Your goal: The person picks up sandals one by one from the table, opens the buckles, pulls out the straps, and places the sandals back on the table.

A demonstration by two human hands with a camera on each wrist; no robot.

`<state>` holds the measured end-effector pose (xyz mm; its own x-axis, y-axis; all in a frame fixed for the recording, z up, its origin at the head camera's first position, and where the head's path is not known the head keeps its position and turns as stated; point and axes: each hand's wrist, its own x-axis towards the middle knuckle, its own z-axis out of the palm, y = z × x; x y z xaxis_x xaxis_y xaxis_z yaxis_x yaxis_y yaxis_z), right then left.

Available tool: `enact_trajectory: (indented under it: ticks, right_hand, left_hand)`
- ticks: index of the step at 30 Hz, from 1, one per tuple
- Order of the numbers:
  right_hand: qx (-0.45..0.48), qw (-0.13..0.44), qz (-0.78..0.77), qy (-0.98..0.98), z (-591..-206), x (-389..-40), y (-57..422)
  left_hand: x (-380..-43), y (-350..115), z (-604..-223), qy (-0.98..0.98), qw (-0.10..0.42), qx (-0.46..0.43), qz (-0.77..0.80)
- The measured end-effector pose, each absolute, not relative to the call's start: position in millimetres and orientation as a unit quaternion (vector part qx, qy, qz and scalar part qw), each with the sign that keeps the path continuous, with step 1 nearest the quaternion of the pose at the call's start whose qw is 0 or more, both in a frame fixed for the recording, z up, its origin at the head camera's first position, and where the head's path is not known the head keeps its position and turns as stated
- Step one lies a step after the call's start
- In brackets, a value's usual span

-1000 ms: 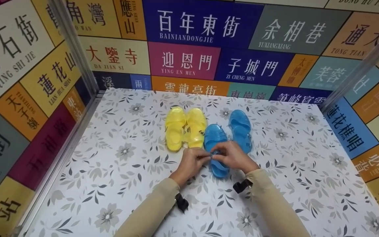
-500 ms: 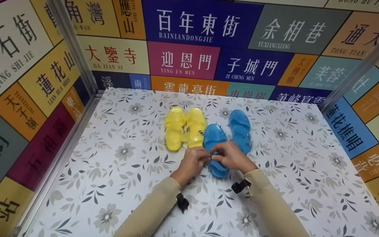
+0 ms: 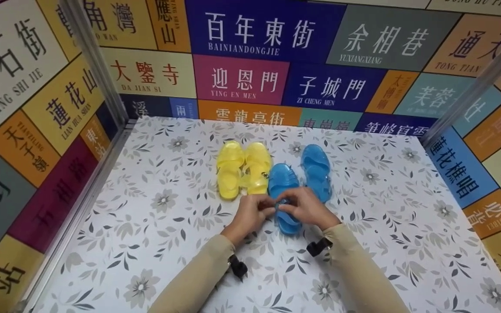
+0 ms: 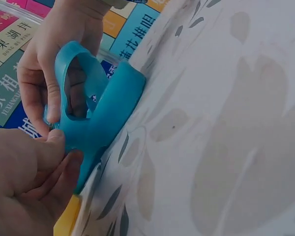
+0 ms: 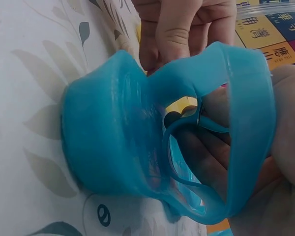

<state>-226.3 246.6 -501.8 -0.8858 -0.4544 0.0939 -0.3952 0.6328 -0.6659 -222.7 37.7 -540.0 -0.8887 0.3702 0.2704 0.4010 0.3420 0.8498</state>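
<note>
One flowered table. Two yellow sandals, side by side. Two blue to their right: nearer blue sandal sole down, farther blue sandal back and to the right. Two hands at the nearer one: left hand and right hand both pinching its strap, fingertips close together.

1. A white surface, printed with grey and beige flowers and leaves, spreads across the middle and bottom of the head view.
2. Two yellow sandals sit side by side on it near the centre of the frame, toes toward the top.
3. A lower blue sandal rests sole down, just right of centre, beside the yellow pair.
4. An upper blue sandal lies farther right and higher in the frame.
</note>
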Motion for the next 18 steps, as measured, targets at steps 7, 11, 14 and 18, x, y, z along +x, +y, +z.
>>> enact_trajectory:
  ticks: [7, 11, 14, 18]
  right_hand:
    - [-0.233, 0.045, -0.359, 0.903, -499.8, -226.0, 245.7]
    - [-0.236, 0.040, -0.349, 0.906, -499.7, -225.5, 245.1]
    - [-0.247, 0.027, -0.345, 0.905, -499.3, -225.8, 245.1]
    - [-0.257, 0.023, -0.344, 0.903, -499.2, -225.4, 245.6]
  left_hand:
    - [-223.3, 34.7, -545.1, -0.811, 0.014, -0.252, -0.527]
    - [-223.6, 35.2, -546.1, -0.804, 0.034, -0.266, -0.531]
    - [-223.6, 35.2, -544.0, -0.798, 0.042, -0.271, -0.537]
    - [-223.0, 35.6, -543.3, -0.796, 0.036, -0.261, -0.545]
